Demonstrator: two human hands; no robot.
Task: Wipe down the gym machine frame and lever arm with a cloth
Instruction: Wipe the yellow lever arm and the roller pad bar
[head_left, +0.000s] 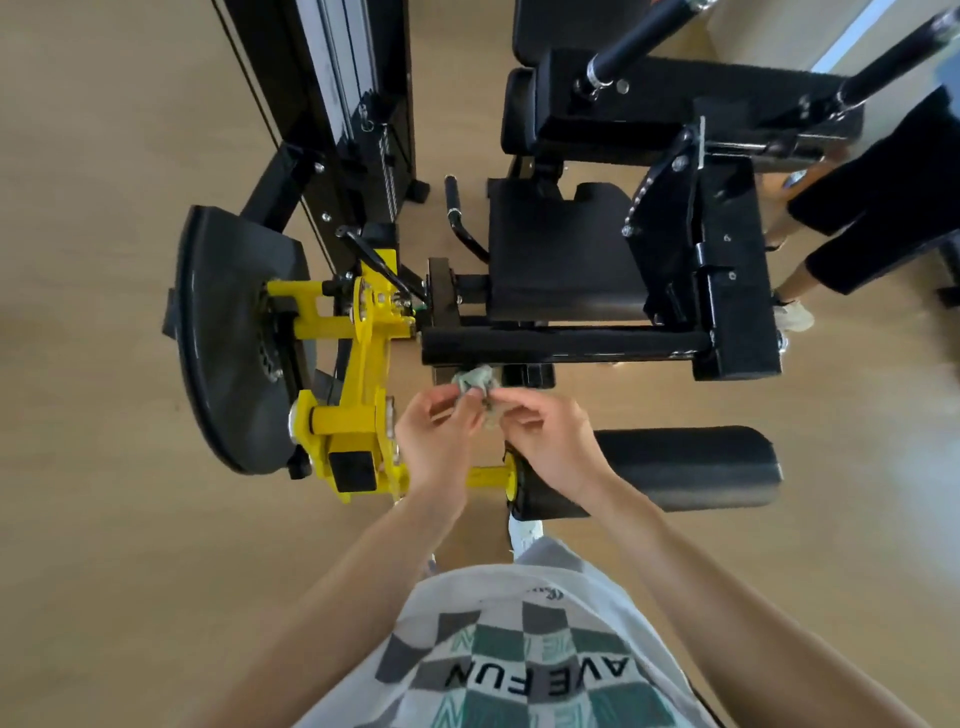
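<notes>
Fingers of both hands were curled in and pinching the cloth between them. left hand had it from one side, right hand from the other, fingertips nearly meeting.

Cloth: small, pale grey-green, crumpled into a wad. It was held in the air just below the upper roller pad; can't tell if it touched the pad.

Upper roller pad: long black cylinder, matte foam look, lying horizontal. Lower roller pad: fatter black cylinder, smooth skin, on a yellow axle stub, partly under the right wrist.

Lever arm: glossy yellow painted steel, boxy sections, bolts and a round silver hub, just left of the left hand. Beside it was a black curved cover, half-disc shape, dull finish.

Frame: black square tube and plate, glossy, bolted. Seat pad: black, flat, grainy vinyl look. Weight tower: black with a pale strip and cables.

Floor: tan wood-grain.

Shirt: white, with grey and green checker print. Readable text "AVE FUN", upside down from the head view.

Second person's legs at far right, dark shorts, white shoe.
</notes>
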